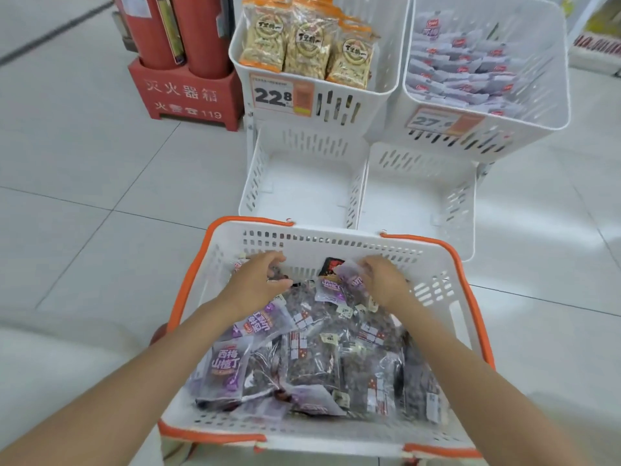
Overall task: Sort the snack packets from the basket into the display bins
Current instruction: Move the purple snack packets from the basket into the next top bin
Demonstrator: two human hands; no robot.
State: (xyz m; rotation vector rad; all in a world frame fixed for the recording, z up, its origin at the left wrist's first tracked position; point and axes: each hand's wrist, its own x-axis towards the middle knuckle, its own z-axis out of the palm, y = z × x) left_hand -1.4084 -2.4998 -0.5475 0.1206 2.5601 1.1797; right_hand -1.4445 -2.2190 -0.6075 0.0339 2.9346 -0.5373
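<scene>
From my seat I see the white slotted plastic basket with an orange rim [302, 243] on the pale tiled floor [84, 196], close under the camera. It is heaped with snack packets [319, 348]. They are small crinkly pouches of clear film over dark reddish-brown pieces, with purple printed fronts, white lettering and small white-and-red labels.

Both hands reach to the basket's far end. The right hand [383, 280] pinches a small purple packet [347, 274] by its edge, between thumb and fingertips. The left hand [257, 280] curls its fingers down over dark packets by the far wall, and I cannot tell whether it grips one.

Just beyond the basket stand two low white slotted display bins [250, 190], side by side. Above them, the left upper bin [336, 105] holds tan packets with orange tops [305, 48], and the right upper bin [551, 79] holds pale lilac packets [463, 68]. A red extinguisher box [188, 95] stands at their left.
</scene>
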